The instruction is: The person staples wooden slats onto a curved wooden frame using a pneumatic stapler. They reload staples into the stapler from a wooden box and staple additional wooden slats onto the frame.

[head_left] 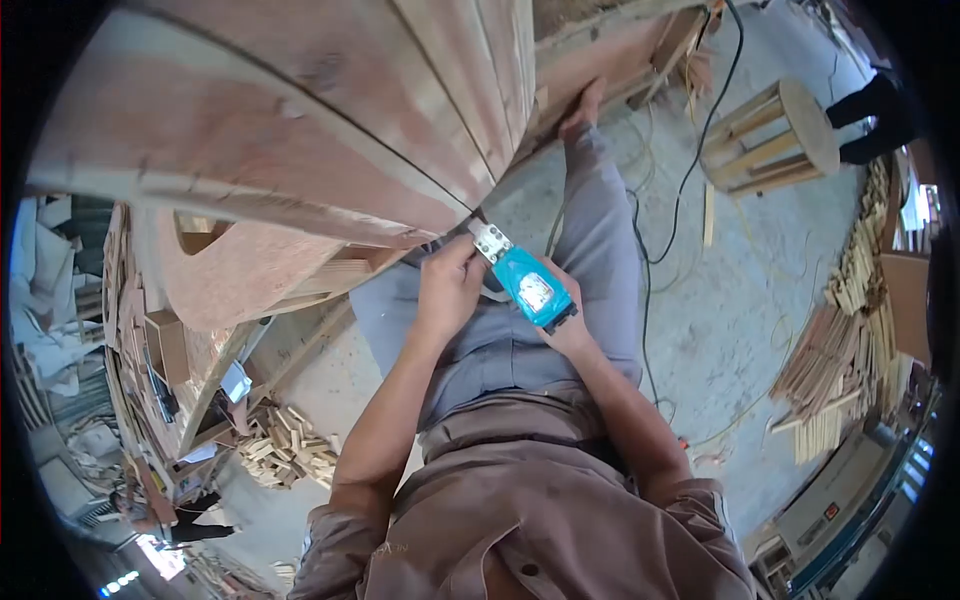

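My right hand (566, 310) is wrapped round the grip of a teal staple gun (522, 280) with a metal front plate. Its nose meets the lower tip of a large curved plywood piece (330, 140), where dark seams between the panels come together. Just left of the nose, my left hand (447, 285) is closed, fingers bent together at the plywood's edge. Whatever its fingertips hold is hidden.
A round slatted wooden stool (770, 140) stands on the concrete floor at upper right, near a person's dark-clothed legs (875, 118). A black cable (690, 190) crosses the floor. Wood strips (835, 370) are piled at right, offcuts (288, 447) at lower left.
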{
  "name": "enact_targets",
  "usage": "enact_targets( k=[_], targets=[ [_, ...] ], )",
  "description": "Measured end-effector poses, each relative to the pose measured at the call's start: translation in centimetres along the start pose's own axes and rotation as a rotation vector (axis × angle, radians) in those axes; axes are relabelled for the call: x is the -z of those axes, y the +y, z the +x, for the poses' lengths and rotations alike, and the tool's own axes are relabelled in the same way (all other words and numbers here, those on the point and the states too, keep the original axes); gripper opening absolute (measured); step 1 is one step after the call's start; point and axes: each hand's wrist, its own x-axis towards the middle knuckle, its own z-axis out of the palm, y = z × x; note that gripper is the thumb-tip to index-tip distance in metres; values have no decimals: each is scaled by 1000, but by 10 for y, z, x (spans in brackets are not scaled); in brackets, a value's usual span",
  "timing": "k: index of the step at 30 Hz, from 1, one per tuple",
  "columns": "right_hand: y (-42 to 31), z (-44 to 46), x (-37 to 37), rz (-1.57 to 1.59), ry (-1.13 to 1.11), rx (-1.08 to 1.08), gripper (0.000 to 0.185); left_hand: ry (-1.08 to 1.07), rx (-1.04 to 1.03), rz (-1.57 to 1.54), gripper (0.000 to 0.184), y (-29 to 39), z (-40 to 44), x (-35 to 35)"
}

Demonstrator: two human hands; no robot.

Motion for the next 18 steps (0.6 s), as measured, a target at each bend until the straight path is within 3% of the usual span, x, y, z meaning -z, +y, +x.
enact_targets(
  k=[4, 6, 9, 18],
  targets=[
    [-9, 13, -1, -61, 10, 69, 46, -18, 27, 50, 12, 8, 11, 5],
    [-1, 15, 0, -76, 3, 30, 48, -44, 87, 43, 14, 8, 14, 5],
    [2, 14, 0, -93, -12, -29, 48, -32, 7, 77, 15, 9, 15, 5],
    [-5, 15, 4, -119, -5, 7, 43, -52, 88, 71, 18, 17, 10, 4]
  ],
)
